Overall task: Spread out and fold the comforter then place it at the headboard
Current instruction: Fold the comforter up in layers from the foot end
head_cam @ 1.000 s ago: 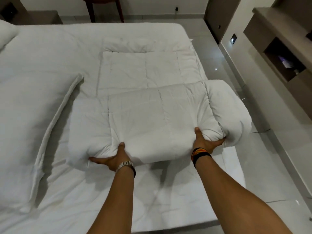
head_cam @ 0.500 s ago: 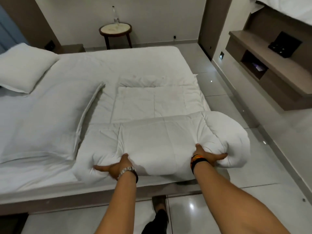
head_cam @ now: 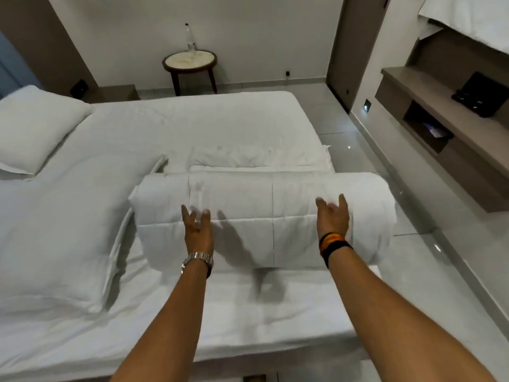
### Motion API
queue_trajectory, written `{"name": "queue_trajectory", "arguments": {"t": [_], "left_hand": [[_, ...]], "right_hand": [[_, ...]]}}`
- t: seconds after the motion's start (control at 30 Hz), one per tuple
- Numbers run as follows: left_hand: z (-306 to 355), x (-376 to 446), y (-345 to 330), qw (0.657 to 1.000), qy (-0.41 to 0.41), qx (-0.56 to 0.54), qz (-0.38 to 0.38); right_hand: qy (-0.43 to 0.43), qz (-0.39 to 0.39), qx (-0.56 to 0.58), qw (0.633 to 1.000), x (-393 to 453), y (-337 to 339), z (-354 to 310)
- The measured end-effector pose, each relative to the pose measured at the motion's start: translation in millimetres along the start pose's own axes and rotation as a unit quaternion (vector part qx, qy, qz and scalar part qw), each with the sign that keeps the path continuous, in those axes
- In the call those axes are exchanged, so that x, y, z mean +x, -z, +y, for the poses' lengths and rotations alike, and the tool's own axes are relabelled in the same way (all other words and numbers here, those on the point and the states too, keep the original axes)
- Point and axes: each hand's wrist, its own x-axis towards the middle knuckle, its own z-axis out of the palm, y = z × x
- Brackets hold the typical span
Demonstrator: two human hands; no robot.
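The bed (head_cam: 192, 128) carries the folded comforter (head_cam: 261, 216) at its foot end, far from the pillow (head_cam: 35, 128). The left hand (head_cam: 197, 230) and right hand (head_cam: 332, 219) are spread open against it, probably to flatten the fold.

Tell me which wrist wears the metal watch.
The left hand has the silver metal watch at its wrist; the right hand wears dark and orange bands instead.

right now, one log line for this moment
left hand open | right hand open | comforter folded, near bed's foot | headboard placement pending
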Motion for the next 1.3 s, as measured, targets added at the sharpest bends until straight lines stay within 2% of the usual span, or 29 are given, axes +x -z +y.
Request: {"name": "queue_trajectory", "arguments": {"t": [0.1,0.17,0.2,0.3,0.4,0.43,0.5,0.53,0.6,0.63,0.67,0.73,0.83,0.97,1.1,1.3], "left_hand": [[-27,29,-14,0.995,0.032,0.09,0.038],[-44,71,-41,0.977,0.056,0.171,0.117],[-44,66,-45,0.97,0.061,0.191,0.141],[-61,93,-66,0.964,0.047,0.235,0.117],[-67,136,-61,0.962,-0.038,0.269,0.028],[-65,149,-58,0.957,-0.065,0.282,0.021],[-67,149,-56,0.941,-0.104,0.314,0.072],[-73,139,-58,0.935,-0.09,0.321,0.121],[-89,109,-66,0.939,0.078,0.267,0.2],[-95,98,-68,0.944,0.171,0.198,0.2],[-102,94,-70,0.95,0.222,0.12,0.182],[-108,103,-73,0.962,0.224,-0.005,0.156],[-104,136,-87,0.956,0.233,-0.082,0.16],[-106,165,-109,0.944,0.261,-0.037,0.199],[-103,173,-113,0.943,0.258,-0.039,0.208],[-73,96,-87,0.952,0.224,-0.013,0.21]], "right_hand": [[0.034,0.072,-0.068,0.994,19,-7,51],[-0.003,0.144,-0.119,0.982,48,-31,87],[-0.021,0.163,-0.139,0.977,40,-31,91],[-0.057,0.157,-0.189,0.968,69,-60,100],[-0.007,0.084,-0.245,0.966,112,-75,96],[0.019,0.073,-0.264,0.962,123,-75,96],[0.052,0.096,-0.272,0.956,128,-74,102],[0.05,0.12,-0.274,0.953,124,-77,107],[-0.055,0.182,-0.231,0.954,112,-85,115],[-0.133,0.204,-0.179,0.953,107,-88,117],[-0.197,0.211,-0.122,0.949,106,-89,119],[-0.249,0.196,-0.024,0.948,113,-92,122],[-0.227,0.186,0.035,0.955,136,-105,125],[-0.185,0.233,0.017,0.955,160,-127,127],[-0.129,0.225,0.047,0.965,166,-129,132],[-0.112,0.184,0.046,0.975,119,-79,105]]}}
